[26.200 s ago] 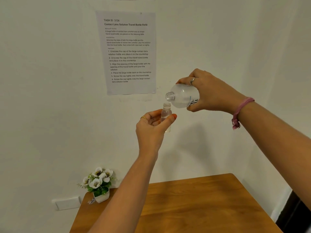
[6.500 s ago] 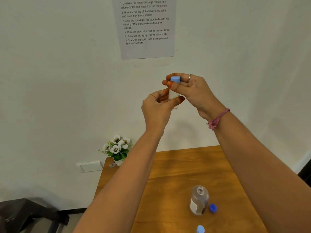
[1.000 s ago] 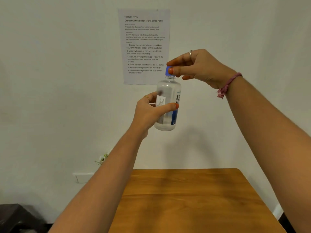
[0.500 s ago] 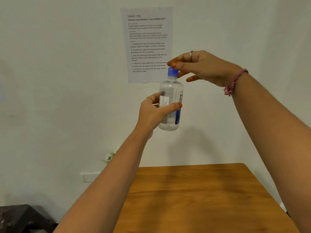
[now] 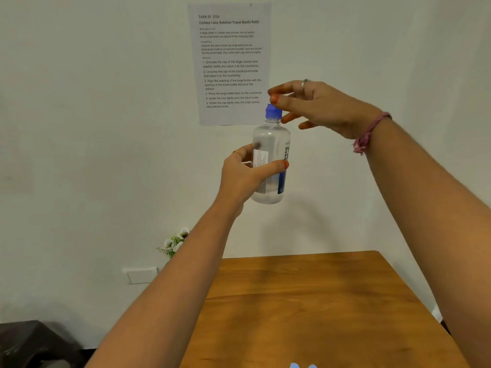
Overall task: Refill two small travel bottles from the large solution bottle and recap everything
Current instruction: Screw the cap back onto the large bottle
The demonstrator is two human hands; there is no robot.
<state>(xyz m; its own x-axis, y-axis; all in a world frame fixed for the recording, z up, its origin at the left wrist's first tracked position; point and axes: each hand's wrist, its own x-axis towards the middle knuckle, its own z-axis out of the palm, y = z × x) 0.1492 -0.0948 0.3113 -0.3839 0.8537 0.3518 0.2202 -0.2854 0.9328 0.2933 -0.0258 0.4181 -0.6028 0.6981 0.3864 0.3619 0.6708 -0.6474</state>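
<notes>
Reaching up from the lower left of the frame, the left hand (image 5: 243, 172) is wrapped around the large solution bottle (image 5: 271, 163) at mid-frame, thumb across the front and fingers curled behind, holding it upright and raised above the wooden table (image 5: 318, 301). The right arm enters from the right edge, bent at the wrist, with a pink wristband (image 5: 368, 134) at the wrist. The right hand (image 5: 318, 107) is positioned at the upper right of the bottle, fingers loosely spread; its thumb tip lies at the top of the blue cap (image 5: 273, 112), with the other fingers beside and behind the cap. Whether the right hand actually grips the cap cannot be determined. The cap is seated on the bottle neck. A printed instruction sheet (image 5: 229, 62) is fixed to the wall behind the hands. Two pale blue cap tops (image 5: 303, 365) show at the bottom edge of the frame.
</notes>
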